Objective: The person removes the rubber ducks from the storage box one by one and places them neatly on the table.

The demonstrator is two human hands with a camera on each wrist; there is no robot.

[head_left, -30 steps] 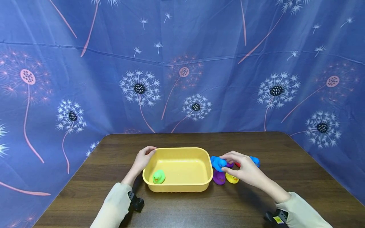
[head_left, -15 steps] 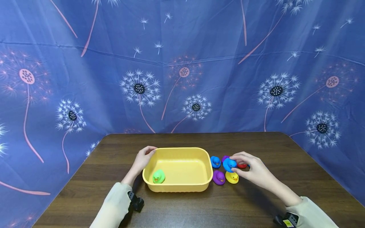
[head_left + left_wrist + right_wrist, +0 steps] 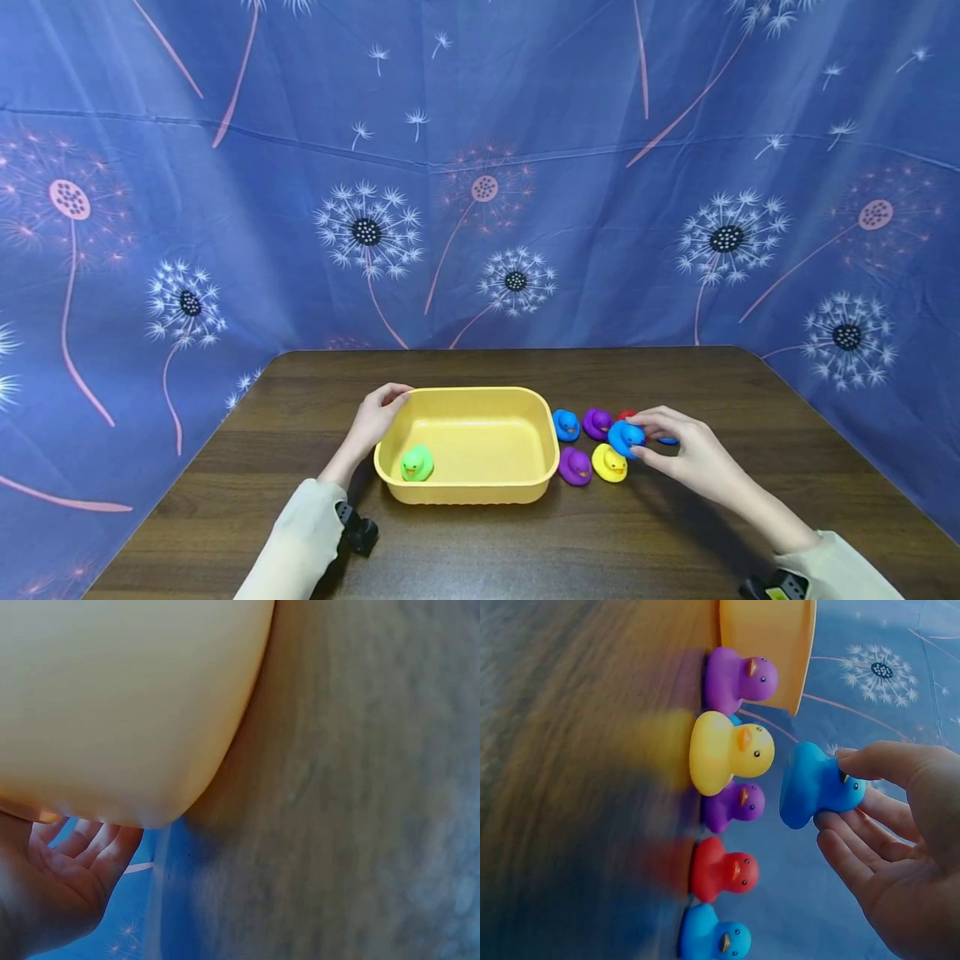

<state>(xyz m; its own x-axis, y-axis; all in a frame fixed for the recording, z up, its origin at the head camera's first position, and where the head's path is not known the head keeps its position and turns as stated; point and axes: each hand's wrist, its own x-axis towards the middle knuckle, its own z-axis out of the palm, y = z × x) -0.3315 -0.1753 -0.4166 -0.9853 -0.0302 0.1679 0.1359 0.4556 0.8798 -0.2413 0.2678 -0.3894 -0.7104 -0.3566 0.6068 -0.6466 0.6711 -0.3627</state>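
Note:
My right hand (image 3: 693, 454) pinches a blue rubber duck (image 3: 625, 438) between thumb and fingers. The right wrist view has this duck (image 3: 810, 787) raised off the table. Beneath and around it stand a yellow duck (image 3: 609, 463), two purple ducks, one nearer me (image 3: 574, 467) and one behind (image 3: 597, 424), and a red duck (image 3: 626, 414) partly hidden. Another blue duck (image 3: 566, 426) stands by the tub. My left hand (image 3: 375, 423) grips the back left rim of the yellow tub (image 3: 467, 495). A green duck (image 3: 417, 463) sits in the tub's front left corner.
One more blue duck (image 3: 714, 934) stands at the row's far right, mostly covered by my right hand in the head view. The brown wooden table (image 3: 480, 550) bears everything. A blue dandelion-print cloth (image 3: 600, 167) hangs behind it.
My right hand has moved to the right with the blue duck, from beside the tub to over the ducks farther right. The left hand and tub have stayed still.

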